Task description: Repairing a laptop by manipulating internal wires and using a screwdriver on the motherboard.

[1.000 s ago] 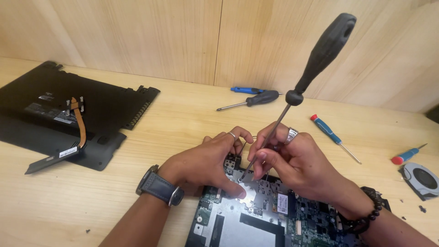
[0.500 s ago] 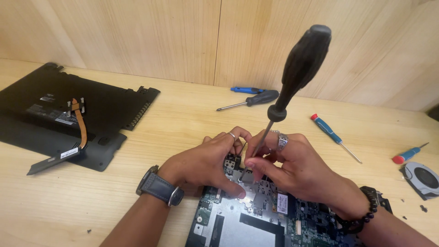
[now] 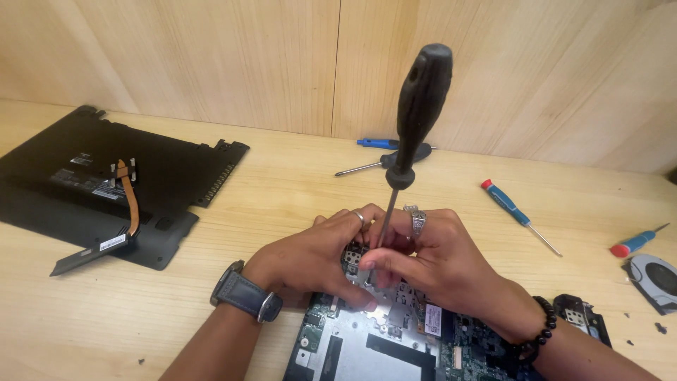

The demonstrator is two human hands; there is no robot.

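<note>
Now the black-handled screwdriver [image 3: 416, 120] stands nearly upright; a second ago its handle leaned far toward the right, and half a second ago it had swung partway up. Both hands have stayed huddled in the same place over the circuit board [image 3: 381, 346], which lies at the near edge of the table [image 3: 296, 190], running off the bottom of the view.

The right hand [image 3: 437, 264] comes in from the near right corner, wrist bent inward, its thumb and fingertips [image 3: 374, 262] pinched tight round the thin steel shaft low down, just above the board; the handle rises free above the knuckles. The left hand [image 3: 310, 261], a watch on its wrist, reaches from the near left, fingers curled down and pressed against the board beside the tip. Whether it grips anything there cannot be told.

Toward the far left corner lies a black laptop cover [image 3: 106, 183] with a copper heat pipe [image 3: 129, 194] on it. Near the far edge rest two more screwdrivers [image 3: 384, 161]. Toward the right edge lie a blue screwdriver [image 3: 518, 215], another with a red end [image 3: 635, 242], and a small fan [image 3: 656, 279].
</note>
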